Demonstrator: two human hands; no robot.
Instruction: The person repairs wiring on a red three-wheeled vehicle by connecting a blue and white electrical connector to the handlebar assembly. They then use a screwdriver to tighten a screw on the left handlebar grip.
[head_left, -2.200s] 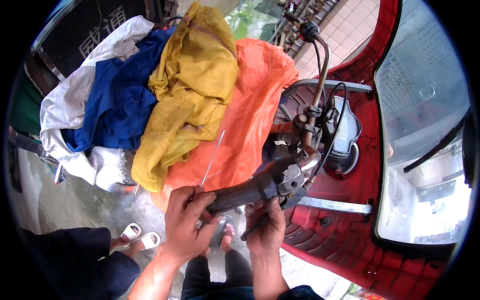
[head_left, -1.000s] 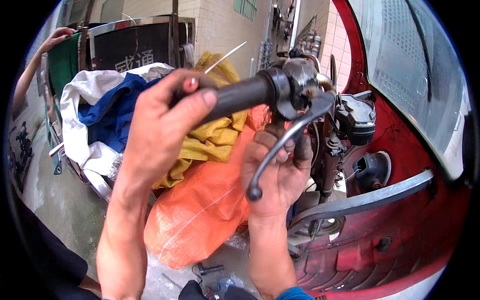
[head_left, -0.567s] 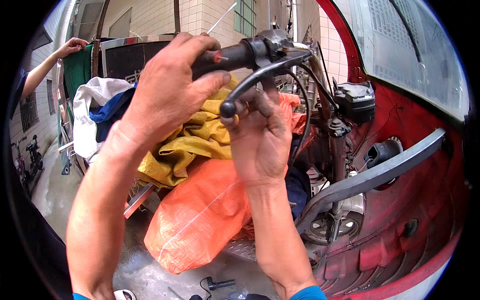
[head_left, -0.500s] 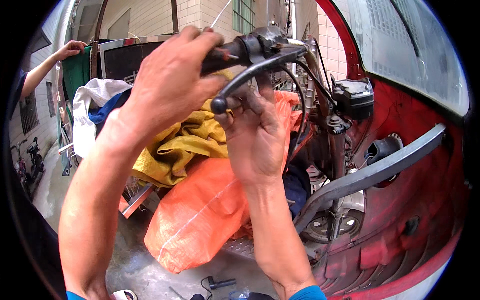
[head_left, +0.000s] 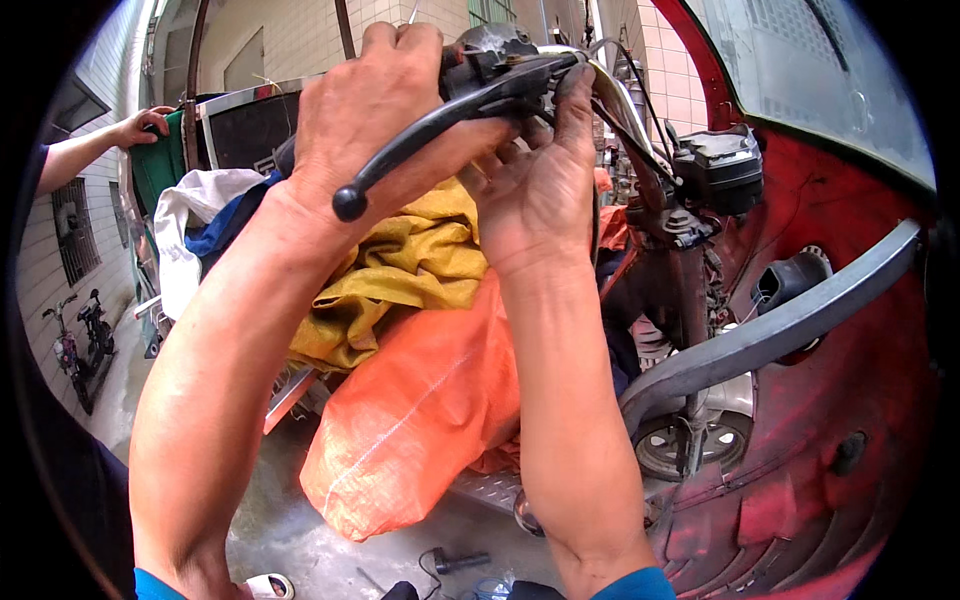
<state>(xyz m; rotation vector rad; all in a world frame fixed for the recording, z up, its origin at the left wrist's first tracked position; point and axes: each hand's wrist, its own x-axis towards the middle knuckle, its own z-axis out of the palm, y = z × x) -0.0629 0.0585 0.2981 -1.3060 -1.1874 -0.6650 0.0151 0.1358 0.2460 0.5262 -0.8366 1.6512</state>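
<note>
My left hand (head_left: 370, 110) is wrapped round the grip of a handlebar (head_left: 490, 45), with the black end of the grip (head_left: 285, 158) showing beside the wrist. A black brake lever (head_left: 440, 115) with a ball tip crosses in front of that hand. Its ball hangs over my left wrist. My right hand (head_left: 540, 190) is closed at the lever's inner end, thumb pressed up against the pivot and fingers curled underneath. Whether those fingers hold a small part is hidden. Thin cables (head_left: 630, 130) run down from the bar beside the right thumb.
Below my arms lie an orange woven sack (head_left: 410, 410) and a yellow one (head_left: 400, 270). A curved grey metal bar (head_left: 780, 325) crosses the red body panel (head_left: 850, 380) at right. Another person's hand (head_left: 145, 127) rests on green cloth (head_left: 160, 150) at far left.
My left hand has closed round the grip. My right hand has moved up and right, from beneath the lever to its pivot. The handlebar and lever appear farther left.
</note>
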